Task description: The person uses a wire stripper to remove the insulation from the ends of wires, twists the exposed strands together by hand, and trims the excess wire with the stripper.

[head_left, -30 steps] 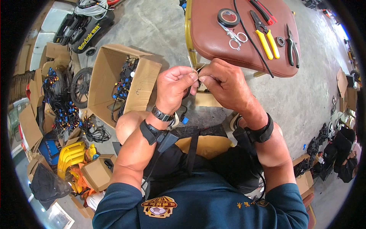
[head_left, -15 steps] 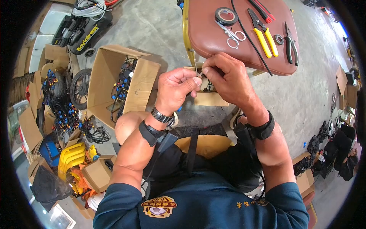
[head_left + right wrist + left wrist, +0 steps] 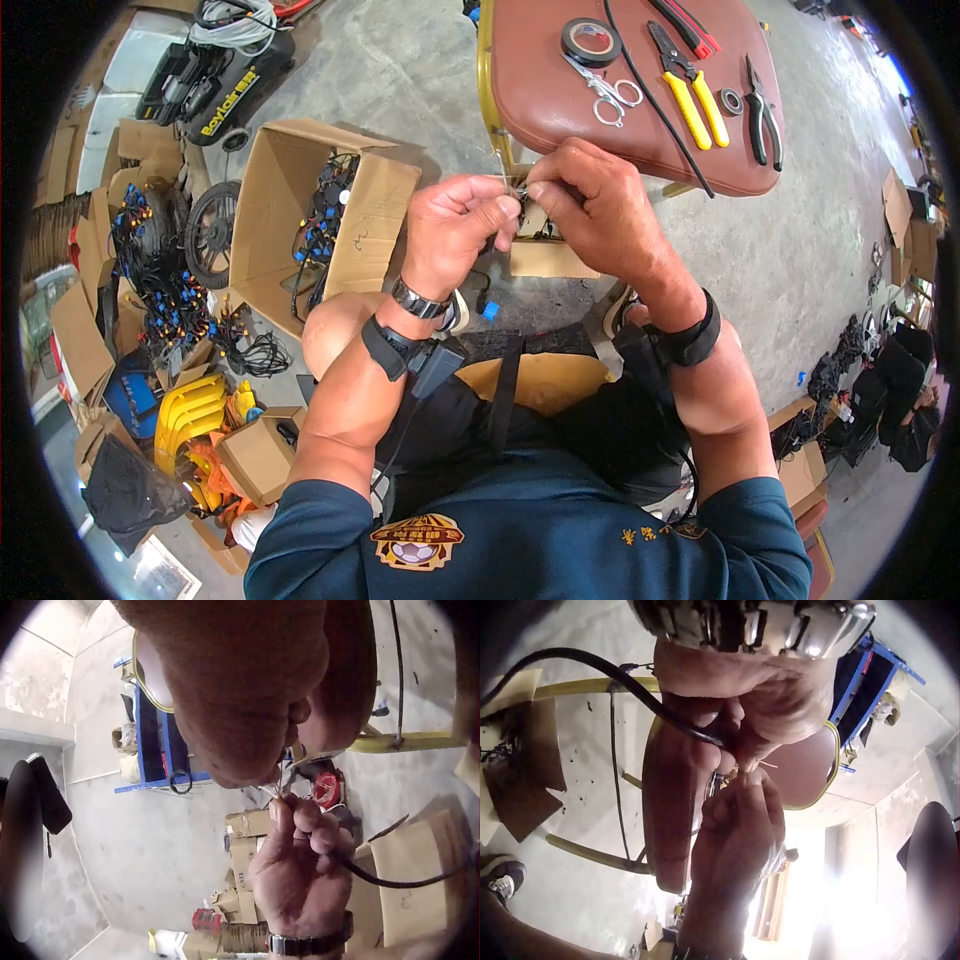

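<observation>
Black cable (image 3: 397, 884) and thin wires (image 3: 503, 168) at two sets of fingertips

The left hand (image 3: 452, 232) pinched the wires between thumb and forefinger, its other fingers curled. The right hand (image 3: 598, 205) held its thumb and forefinger together at the wires, just beside the left fingertips, near the corner of the brown seat (image 3: 540, 110). Both wrist views showed the cable running out of the left hand; the head view mostly hid that stretch behind the hand. Only the head view showed the tape roll (image 3: 570, 45), scissors (image 3: 612, 95) and yellow-handled pliers (image 3: 690, 95) lying on the seat. The right wrist view took in a blue rack (image 3: 154, 735). The right hand's own bulk covered much of its grip there, the wires blurred where they met, and their number could not be told.
</observation>
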`<control>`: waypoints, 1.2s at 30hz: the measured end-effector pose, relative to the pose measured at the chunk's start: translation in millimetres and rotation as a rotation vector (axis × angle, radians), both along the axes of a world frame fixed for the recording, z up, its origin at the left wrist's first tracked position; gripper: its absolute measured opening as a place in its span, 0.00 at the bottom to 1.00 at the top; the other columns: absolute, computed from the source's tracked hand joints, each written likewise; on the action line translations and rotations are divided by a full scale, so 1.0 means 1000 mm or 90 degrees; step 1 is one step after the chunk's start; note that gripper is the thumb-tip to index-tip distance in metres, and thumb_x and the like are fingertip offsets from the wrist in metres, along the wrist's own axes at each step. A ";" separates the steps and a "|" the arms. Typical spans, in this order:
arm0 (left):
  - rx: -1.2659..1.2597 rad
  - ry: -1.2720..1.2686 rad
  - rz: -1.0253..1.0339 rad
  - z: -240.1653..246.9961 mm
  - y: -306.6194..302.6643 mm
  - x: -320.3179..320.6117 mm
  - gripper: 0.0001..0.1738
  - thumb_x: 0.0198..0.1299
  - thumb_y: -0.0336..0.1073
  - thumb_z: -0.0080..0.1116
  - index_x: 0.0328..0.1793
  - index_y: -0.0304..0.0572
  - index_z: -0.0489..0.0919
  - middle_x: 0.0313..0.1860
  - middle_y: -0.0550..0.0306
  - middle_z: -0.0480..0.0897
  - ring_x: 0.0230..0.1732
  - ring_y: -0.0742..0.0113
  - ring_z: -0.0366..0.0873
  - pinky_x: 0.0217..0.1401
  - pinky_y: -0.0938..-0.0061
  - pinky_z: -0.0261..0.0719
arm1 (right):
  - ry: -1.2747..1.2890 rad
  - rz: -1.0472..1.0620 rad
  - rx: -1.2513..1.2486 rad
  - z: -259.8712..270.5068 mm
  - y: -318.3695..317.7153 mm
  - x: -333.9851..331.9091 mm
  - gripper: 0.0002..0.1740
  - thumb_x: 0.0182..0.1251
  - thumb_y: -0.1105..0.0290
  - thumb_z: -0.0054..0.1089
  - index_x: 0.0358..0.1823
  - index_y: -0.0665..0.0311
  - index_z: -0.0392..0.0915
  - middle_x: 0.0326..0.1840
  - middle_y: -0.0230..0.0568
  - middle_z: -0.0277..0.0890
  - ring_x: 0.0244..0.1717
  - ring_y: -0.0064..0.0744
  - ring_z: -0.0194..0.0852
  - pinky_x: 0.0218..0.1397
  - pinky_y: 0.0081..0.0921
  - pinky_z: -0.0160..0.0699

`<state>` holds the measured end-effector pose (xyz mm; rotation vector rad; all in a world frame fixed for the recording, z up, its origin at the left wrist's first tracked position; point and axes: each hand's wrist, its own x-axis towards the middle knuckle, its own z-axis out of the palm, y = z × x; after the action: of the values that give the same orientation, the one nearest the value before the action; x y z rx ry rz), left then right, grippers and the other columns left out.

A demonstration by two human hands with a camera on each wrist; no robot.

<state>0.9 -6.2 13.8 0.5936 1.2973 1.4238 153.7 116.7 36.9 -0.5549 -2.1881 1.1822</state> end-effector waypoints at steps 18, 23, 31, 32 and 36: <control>0.033 0.031 -0.046 -0.003 0.002 0.002 0.07 0.62 0.31 0.65 0.44 0.38 0.81 0.27 0.57 0.84 0.22 0.74 0.79 0.20 0.85 0.64 | -0.021 -0.033 -0.024 0.000 0.001 0.001 0.03 0.58 0.77 0.61 0.33 0.67 0.79 0.29 0.48 0.75 0.33 0.52 0.77 0.37 0.39 0.76; -0.005 -0.019 0.027 0.000 0.004 0.000 0.05 0.63 0.30 0.64 0.42 0.38 0.81 0.26 0.57 0.83 0.22 0.74 0.78 0.20 0.85 0.64 | 0.001 0.020 -0.029 0.000 -0.005 0.001 0.04 0.58 0.76 0.62 0.34 0.67 0.79 0.30 0.48 0.76 0.34 0.52 0.78 0.38 0.39 0.76; 0.013 -0.025 -0.030 -0.002 0.002 -0.001 0.07 0.63 0.30 0.64 0.44 0.35 0.81 0.27 0.55 0.84 0.24 0.73 0.79 0.25 0.82 0.71 | -0.029 -0.019 -0.035 0.001 0.000 0.002 0.04 0.59 0.75 0.62 0.34 0.67 0.79 0.31 0.48 0.77 0.35 0.52 0.78 0.39 0.39 0.76; 0.006 -0.027 -0.008 -0.002 0.002 -0.001 0.06 0.63 0.31 0.64 0.44 0.37 0.81 0.27 0.56 0.84 0.23 0.74 0.79 0.23 0.84 0.68 | -0.032 -0.017 -0.035 0.002 -0.001 0.002 0.04 0.59 0.75 0.62 0.33 0.67 0.79 0.31 0.48 0.76 0.35 0.52 0.78 0.39 0.39 0.76; -0.010 -0.006 0.022 -0.001 0.002 -0.002 0.06 0.62 0.31 0.65 0.44 0.39 0.81 0.26 0.57 0.83 0.22 0.74 0.78 0.21 0.85 0.64 | -0.015 0.022 -0.041 -0.002 -0.004 0.000 0.04 0.59 0.75 0.61 0.33 0.67 0.79 0.30 0.48 0.77 0.35 0.52 0.77 0.38 0.39 0.76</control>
<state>-1.4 -3.9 12.7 0.5562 1.3155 1.4420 153.6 112.2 34.5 -0.5634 -2.1935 1.2742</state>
